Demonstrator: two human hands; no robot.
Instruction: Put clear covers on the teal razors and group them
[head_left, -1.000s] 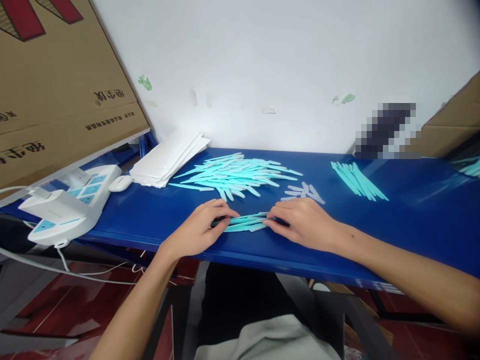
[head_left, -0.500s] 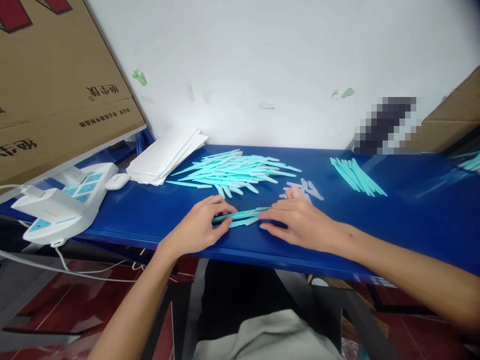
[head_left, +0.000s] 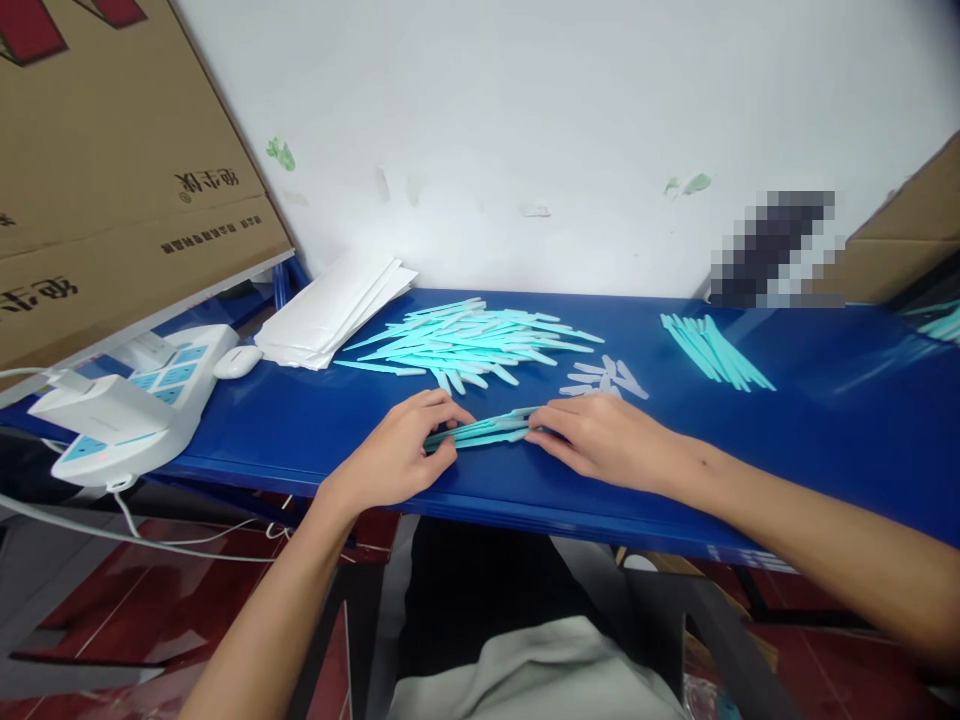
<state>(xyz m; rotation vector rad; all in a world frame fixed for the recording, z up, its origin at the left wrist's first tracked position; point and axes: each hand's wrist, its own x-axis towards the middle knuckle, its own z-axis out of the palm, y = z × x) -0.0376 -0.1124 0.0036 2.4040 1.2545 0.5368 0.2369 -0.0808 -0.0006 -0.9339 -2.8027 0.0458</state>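
Just above the blue table's near edge, my left hand (head_left: 405,450) closes thumb and fingers around the left end of a small bunch of turquoise eyebrow razors (head_left: 487,428). The bunch's right end is pinched by my right hand (head_left: 600,440). Beyond my hands lies a large loose pile of the same razors (head_left: 472,340). Several small translucent blade caps (head_left: 604,375) are scattered just past my right hand. Farther right, a separate bundle of turquoise razors (head_left: 716,352) lies slanted on the table. My fingers partly hide both ends of the held bunch.
White envelopes (head_left: 322,315) are stacked at the back left of the blue table (head_left: 750,470). A power strip (head_left: 191,400) with plugged-in chargers and a white earbud case (head_left: 238,362) lie at left. Cardboard boxes (head_left: 127,150) stand at both sides; the wall is behind.
My right hand briefly loosened at the bunch's right end with a finger raised toward the caps, then pinched it again. My left hand has kept its hold. The view shifted slightly.
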